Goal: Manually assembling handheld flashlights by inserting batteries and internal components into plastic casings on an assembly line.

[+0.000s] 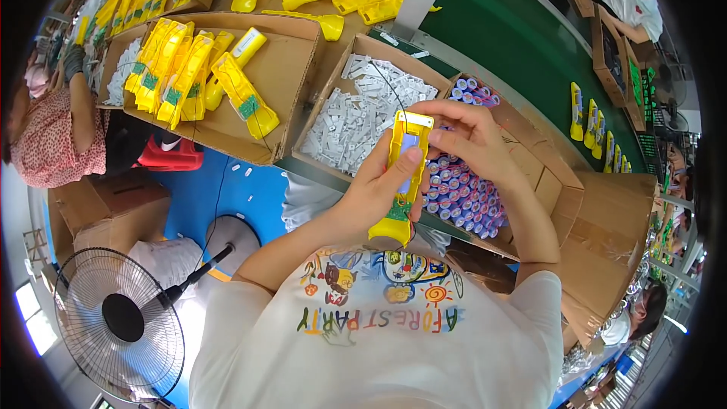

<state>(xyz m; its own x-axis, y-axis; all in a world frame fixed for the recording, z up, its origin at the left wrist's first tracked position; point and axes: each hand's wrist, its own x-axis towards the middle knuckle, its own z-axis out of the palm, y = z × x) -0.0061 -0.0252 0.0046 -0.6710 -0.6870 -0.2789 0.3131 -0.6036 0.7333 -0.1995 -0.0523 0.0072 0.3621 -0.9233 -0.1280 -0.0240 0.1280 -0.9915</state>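
A yellow plastic torch-like housing (pixel 390 229) is upright before my chest, its open side facing me. My left hand (pixel 372 188) is closed around it, with the thumb pressing on the front. Inside it lies a pale blue-violet battery (pixel 410 142), partly covered by the thumb. Lower down sits a small green circuit board (pixel 399 210) with thin dark wires. At the housing's upper end, the bent fingers of my right hand (pixel 477 142) grip its right edge near the white tip; what else they might pinch is hidden.
Behind my hands stand a box of small white plastic parts (pixel 344 125) and a box of batteries (pixel 462 201). A carton of yellow housings (pixel 291 79) is at left. Beyond runs a green conveyor belt (pixel 522 23). A fan (pixel 121 318) stands lower left; co-workers sit on both sides.
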